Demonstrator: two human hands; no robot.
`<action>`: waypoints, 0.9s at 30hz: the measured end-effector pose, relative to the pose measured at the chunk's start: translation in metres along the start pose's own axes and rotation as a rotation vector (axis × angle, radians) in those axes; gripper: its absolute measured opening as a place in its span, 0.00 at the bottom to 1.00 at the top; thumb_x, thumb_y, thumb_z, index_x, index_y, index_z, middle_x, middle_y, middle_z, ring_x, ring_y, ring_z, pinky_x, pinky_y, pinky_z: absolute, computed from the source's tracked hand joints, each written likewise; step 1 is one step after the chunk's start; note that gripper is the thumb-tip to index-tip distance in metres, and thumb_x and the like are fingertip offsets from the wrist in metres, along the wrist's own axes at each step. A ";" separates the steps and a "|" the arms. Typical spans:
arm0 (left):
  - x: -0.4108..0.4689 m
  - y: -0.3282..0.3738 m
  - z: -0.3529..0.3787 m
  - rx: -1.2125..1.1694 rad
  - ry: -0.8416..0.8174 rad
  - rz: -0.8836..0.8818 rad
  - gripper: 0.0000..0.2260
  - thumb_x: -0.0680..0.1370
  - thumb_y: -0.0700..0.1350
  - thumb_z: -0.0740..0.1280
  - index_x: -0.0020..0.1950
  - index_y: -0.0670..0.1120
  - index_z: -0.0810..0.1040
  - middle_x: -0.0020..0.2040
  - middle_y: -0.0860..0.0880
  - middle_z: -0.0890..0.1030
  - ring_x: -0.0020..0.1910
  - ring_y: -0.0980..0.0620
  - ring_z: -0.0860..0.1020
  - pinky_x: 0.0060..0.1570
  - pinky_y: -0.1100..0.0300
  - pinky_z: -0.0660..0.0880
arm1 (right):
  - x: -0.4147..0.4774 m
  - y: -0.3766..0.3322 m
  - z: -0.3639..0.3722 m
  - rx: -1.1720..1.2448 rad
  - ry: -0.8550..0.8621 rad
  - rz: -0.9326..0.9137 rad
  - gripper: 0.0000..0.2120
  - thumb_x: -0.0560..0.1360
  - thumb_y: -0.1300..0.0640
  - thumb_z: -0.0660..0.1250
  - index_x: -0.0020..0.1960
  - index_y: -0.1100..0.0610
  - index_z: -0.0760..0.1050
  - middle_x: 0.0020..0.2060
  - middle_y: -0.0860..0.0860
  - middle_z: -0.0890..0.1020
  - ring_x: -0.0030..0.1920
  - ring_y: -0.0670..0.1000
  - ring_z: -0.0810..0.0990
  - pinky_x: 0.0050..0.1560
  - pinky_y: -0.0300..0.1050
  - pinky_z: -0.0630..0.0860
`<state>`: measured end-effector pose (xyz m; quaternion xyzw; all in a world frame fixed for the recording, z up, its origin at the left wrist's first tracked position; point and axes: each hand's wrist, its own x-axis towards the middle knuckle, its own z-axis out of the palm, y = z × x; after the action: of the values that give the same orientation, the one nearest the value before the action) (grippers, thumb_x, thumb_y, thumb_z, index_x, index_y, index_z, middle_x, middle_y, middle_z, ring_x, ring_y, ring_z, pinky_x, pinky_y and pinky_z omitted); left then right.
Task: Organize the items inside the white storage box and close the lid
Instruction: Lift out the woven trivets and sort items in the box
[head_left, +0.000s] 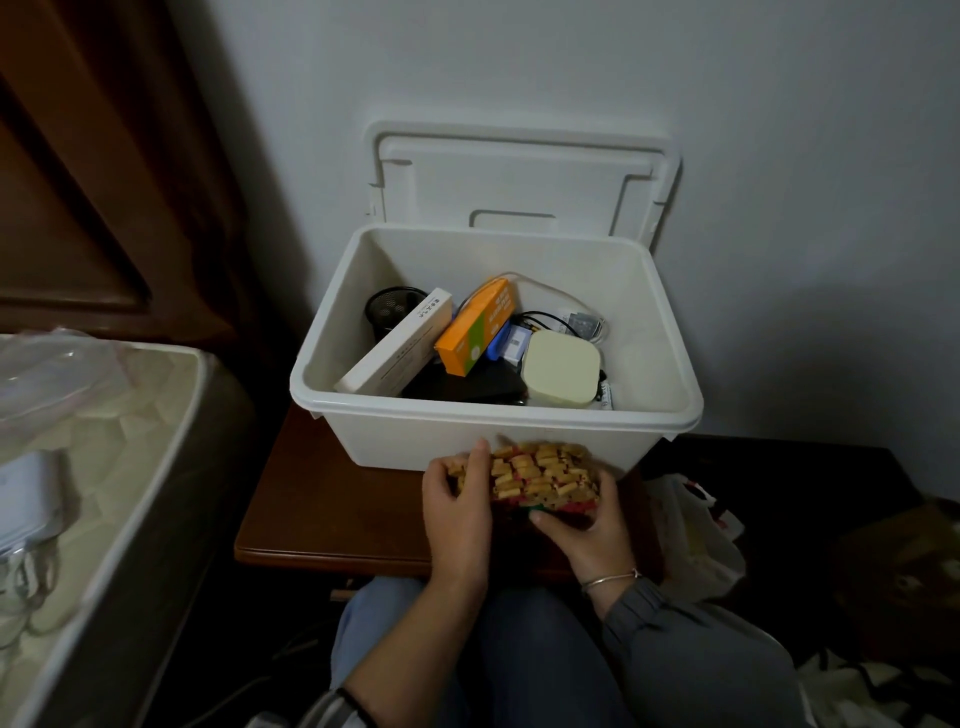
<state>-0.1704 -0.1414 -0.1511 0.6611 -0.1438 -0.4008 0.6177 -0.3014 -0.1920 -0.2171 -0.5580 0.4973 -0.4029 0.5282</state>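
A white storage box (363, 395) stands open on a small wooden table (322, 514). Its lid (519, 176) leans upright against the wall behind it. Inside lie a long white carton (395, 348), an orange carton (475, 327), a pale square case (561, 366), a black mesh cup (387, 306), a flat black item (467, 389) and cables (566, 317). In front of the box, both hands grip a clear packet of small yellow pieces (540, 475). My left hand (457, 514) holds its left end. My right hand (592, 530) holds its right underside.
A mattress (119, 457) with plastic wrap and a white device (26, 493) fills the left. White bags (701, 540) lie on the dark floor at the right. A dark wooden headboard (78, 182) stands at the upper left. My knees sit below the table edge.
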 end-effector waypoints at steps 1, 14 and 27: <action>0.000 -0.001 0.000 0.004 0.027 0.012 0.12 0.76 0.55 0.67 0.46 0.47 0.77 0.51 0.43 0.80 0.52 0.47 0.79 0.57 0.44 0.76 | 0.000 0.000 0.000 -0.006 0.009 -0.014 0.36 0.61 0.70 0.78 0.60 0.46 0.67 0.55 0.47 0.77 0.55 0.40 0.77 0.52 0.27 0.73; 0.004 0.002 -0.006 0.211 -0.009 0.190 0.19 0.71 0.69 0.60 0.50 0.57 0.75 0.52 0.54 0.76 0.56 0.56 0.73 0.60 0.54 0.70 | -0.004 -0.012 0.010 -0.149 0.092 -0.194 0.35 0.60 0.65 0.79 0.57 0.41 0.68 0.56 0.49 0.76 0.56 0.46 0.75 0.55 0.32 0.70; 0.005 -0.001 -0.012 0.345 0.050 0.440 0.07 0.78 0.58 0.59 0.48 0.58 0.74 0.48 0.59 0.73 0.55 0.65 0.68 0.53 0.67 0.64 | 0.003 -0.016 0.005 -0.123 0.013 -0.179 0.36 0.59 0.65 0.80 0.59 0.43 0.68 0.55 0.40 0.76 0.56 0.35 0.76 0.54 0.27 0.72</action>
<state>-0.1593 -0.1359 -0.1545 0.7191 -0.3348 -0.2101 0.5716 -0.2942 -0.1946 -0.2020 -0.6293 0.4724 -0.4206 0.4515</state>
